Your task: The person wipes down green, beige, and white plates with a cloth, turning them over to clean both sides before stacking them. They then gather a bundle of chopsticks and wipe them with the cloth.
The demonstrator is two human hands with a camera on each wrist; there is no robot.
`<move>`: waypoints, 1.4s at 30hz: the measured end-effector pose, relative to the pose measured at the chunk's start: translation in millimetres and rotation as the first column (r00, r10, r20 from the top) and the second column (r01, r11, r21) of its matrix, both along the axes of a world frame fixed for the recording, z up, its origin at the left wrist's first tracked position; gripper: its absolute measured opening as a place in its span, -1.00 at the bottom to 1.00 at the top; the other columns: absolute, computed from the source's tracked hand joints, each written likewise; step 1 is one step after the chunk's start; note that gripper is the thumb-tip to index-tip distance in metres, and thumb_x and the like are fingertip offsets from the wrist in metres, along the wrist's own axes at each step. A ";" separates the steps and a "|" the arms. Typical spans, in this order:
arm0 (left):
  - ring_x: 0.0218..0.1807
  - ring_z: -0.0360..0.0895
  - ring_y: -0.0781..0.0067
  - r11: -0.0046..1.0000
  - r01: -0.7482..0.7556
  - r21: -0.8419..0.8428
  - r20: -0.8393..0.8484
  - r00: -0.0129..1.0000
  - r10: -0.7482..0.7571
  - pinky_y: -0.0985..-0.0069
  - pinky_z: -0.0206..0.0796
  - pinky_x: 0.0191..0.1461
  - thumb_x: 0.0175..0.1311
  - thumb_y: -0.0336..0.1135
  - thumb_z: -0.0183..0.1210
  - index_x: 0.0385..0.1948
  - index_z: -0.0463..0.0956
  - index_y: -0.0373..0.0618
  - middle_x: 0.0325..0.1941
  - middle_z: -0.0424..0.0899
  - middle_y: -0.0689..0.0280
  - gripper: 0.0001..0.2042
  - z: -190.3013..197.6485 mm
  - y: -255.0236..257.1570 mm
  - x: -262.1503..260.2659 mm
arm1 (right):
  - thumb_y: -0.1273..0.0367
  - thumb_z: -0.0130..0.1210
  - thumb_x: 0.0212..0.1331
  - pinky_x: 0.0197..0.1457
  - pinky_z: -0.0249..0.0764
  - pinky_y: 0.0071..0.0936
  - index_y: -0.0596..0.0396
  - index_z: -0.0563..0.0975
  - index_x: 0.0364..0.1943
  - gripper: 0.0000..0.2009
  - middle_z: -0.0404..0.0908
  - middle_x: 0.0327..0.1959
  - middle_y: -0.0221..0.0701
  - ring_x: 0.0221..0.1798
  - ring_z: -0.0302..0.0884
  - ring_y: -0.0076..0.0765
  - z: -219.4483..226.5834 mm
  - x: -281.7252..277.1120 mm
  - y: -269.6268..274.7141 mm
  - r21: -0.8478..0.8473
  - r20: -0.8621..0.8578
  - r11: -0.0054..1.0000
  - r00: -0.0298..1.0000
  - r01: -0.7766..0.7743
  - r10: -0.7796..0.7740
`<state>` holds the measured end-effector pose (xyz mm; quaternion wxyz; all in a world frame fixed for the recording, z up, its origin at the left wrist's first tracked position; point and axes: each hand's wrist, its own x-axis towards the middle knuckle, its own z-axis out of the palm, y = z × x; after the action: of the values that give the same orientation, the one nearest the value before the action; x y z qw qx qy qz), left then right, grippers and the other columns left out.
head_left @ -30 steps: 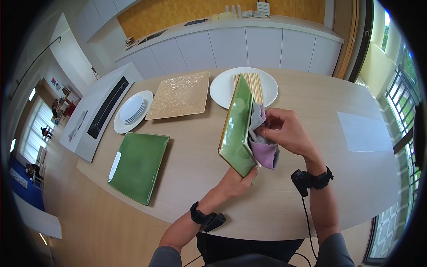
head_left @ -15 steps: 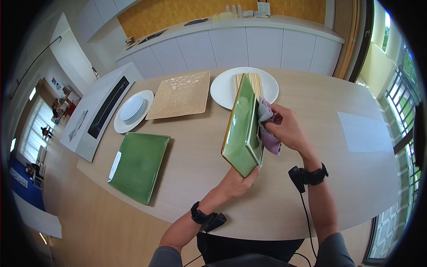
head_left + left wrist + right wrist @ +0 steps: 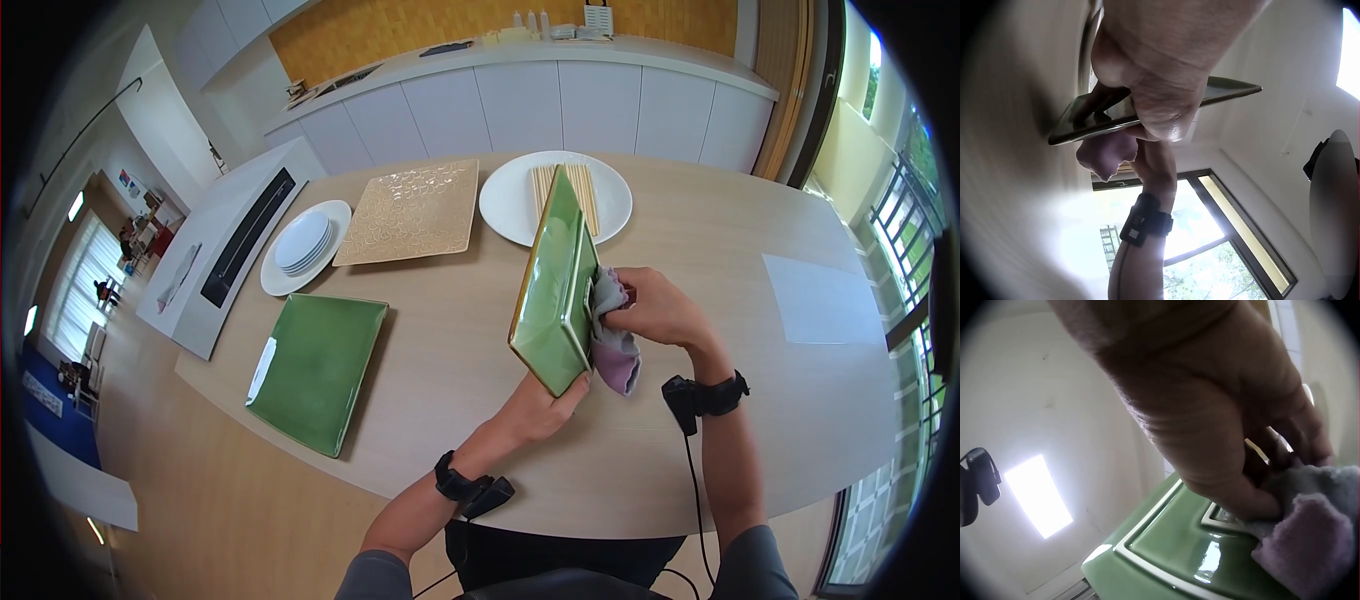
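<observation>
And the left hand grips the tilted green plate, the right hand pinches the cloth against its underside, where light, even pressure should serve best

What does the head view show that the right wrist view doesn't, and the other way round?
Only the head view: the left hand gripping the lower edge of the raised green glazed plate; a second green glazed plate lying on the table; a tan embossed plate; and a stack of small white saucers.

Only the right wrist view: a bright ceiling light panel and a dark object at the left edge, too cut off to name.

Both: the right hand holding a lavender-and-grey cloth against the raised plate.
</observation>
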<state>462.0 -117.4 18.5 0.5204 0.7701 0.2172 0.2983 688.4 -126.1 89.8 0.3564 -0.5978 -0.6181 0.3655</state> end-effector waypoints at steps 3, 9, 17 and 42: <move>-0.05 0.51 0.29 1.000 0.012 -0.008 0.020 1.000 -0.012 0.37 0.36 0.09 0.43 -0.36 0.05 -0.02 0.49 -0.28 -0.12 0.59 0.18 -0.78 -0.8 1.0 1.7 | 0.49 0.20 0.04 -0.09 0.54 -0.47 0.31 0.57 -0.06 -0.67 0.68 -0.23 -0.35 -0.18 0.61 -0.49 -0.2 1.7 -6.8 0.019 -0.214 1.000 0.977 -0.006 0.010; -0.12 0.49 0.31 1.000 -0.009 0.009 0.011 1.000 0.009 0.35 0.36 0.04 0.44 -0.34 0.05 -0.05 0.48 -0.27 -0.19 0.56 0.21 -0.79 -0.1 -0.4 1.4 | 0.53 0.10 0.17 0.01 0.55 -0.48 0.25 0.48 0.12 -0.62 0.62 -0.06 -0.36 -0.07 0.57 -0.49 -15.9 19.0 -24.6 0.062 -0.507 0.986 0.856 0.157 -0.104; -0.20 0.47 0.42 0.996 0.003 -0.092 -0.043 0.999 -0.007 0.38 0.38 -0.06 0.47 -0.30 0.03 -0.10 0.49 -0.25 -0.27 0.54 0.27 -0.80 2.2 -1.1 2.6 | 0.59 -0.09 0.29 0.18 0.59 -0.39 0.06 0.22 0.41 -0.44 0.45 0.13 -0.26 0.10 0.51 -0.37 -25.1 31.1 -65.8 0.027 -0.826 0.952 0.544 0.305 -0.151; -0.34 0.43 0.10 0.995 -0.027 0.098 -0.107 0.994 0.037 0.24 0.33 -0.15 0.44 -0.36 -0.03 0.00 0.35 -0.26 -0.45 0.43 0.11 -0.78 10.1 -12.9 22.4 | 0.22 0.07 0.43 0.08 0.58 -0.31 0.27 0.39 0.23 -0.55 0.55 0.04 -0.14 0.06 0.59 -0.21 -23.2 43.8 -87.7 0.138 -0.526 0.840 0.757 0.525 -0.387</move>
<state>484.4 -130.3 28.6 0.4652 0.8059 0.2429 0.2742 732.2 -213.9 66.6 0.6565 -0.5661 -0.3888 0.3121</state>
